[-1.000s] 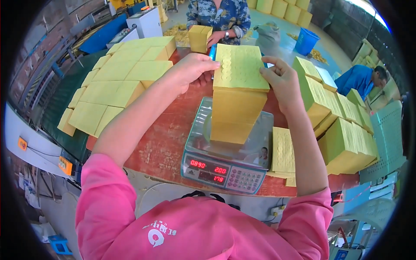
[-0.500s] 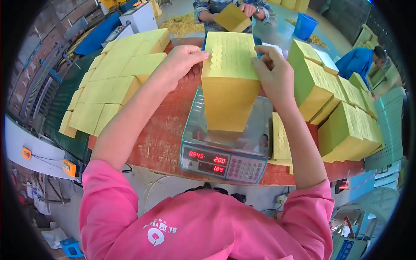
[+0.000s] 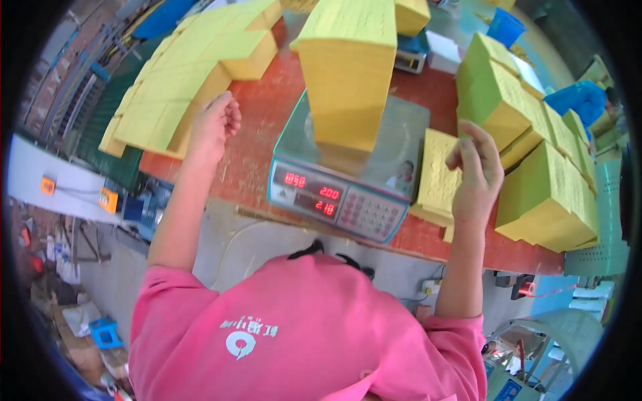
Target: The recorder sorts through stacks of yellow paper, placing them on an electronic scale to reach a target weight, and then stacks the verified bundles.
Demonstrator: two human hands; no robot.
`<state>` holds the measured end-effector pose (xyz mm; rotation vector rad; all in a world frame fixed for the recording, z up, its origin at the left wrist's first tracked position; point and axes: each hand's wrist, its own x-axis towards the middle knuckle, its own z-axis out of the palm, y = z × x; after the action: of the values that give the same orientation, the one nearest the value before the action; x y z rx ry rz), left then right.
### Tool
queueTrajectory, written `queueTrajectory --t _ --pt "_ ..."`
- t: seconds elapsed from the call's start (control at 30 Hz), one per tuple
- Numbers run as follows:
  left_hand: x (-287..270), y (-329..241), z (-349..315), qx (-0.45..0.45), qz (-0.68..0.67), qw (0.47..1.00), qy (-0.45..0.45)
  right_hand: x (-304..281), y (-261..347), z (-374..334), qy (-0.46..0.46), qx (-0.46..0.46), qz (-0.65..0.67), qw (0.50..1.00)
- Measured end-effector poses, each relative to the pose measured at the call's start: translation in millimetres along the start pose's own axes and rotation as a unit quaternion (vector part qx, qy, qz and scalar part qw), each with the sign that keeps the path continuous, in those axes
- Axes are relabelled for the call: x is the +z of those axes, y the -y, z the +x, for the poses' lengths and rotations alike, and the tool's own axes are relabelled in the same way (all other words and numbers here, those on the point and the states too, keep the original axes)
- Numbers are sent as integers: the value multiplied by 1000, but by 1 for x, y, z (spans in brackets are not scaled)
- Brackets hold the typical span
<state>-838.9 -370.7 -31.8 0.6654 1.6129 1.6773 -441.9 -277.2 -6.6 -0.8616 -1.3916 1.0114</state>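
A tall block of yellow paper sheets [image 3: 344,93] stands upright on the pan of a digital scale [image 3: 408,120], whose red display is lit. To the left of the block, my left hand [image 3: 215,125] is held in the air over the table, fingers loosely bent and nothing in them. On the other side, my right hand [image 3: 476,167] hangs empty with its fingers apart. It is nearest to a low stack of perforated yellow paper [image 3: 436,174] beside the scale and partly covers it. Neither hand touches the block.
Rows of yellow paper blocks [image 3: 174,83] fill the table's left side. More blocks [image 3: 545,207] stand at the right. The red tabletop [image 3: 257,144] shows between. Another scale [image 3: 411,60] sits behind the tall block. A person in blue [image 3: 578,103] is at the far right.
Both hands have let go of the paper block and moved apart to either side. The view has tipped lower, and the display figures have changed.
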Motion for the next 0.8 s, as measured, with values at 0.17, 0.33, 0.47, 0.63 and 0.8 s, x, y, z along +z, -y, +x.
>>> queueTrajectory --t 0.17,0.33,0.47,0.63,0.8 --pt "-33 44 -48 -74 -60 993 -76 -55 -24 -56 0 111 31 993" --pt "-28 62 -95 -82 -84 987 -112 -80 -36 -95 24 163 47 985" --pt "-14 67 -119 -81 -90 985 -125 -83 -39 -117 46 191 54 979" --pt "-16 69 -116 -73 -102 984 -124 -85 -36 -129 42 219 62 973" --pt "2 40 -98 -23 -72 994 -77 -81 -33 -137 31 226 40 973"
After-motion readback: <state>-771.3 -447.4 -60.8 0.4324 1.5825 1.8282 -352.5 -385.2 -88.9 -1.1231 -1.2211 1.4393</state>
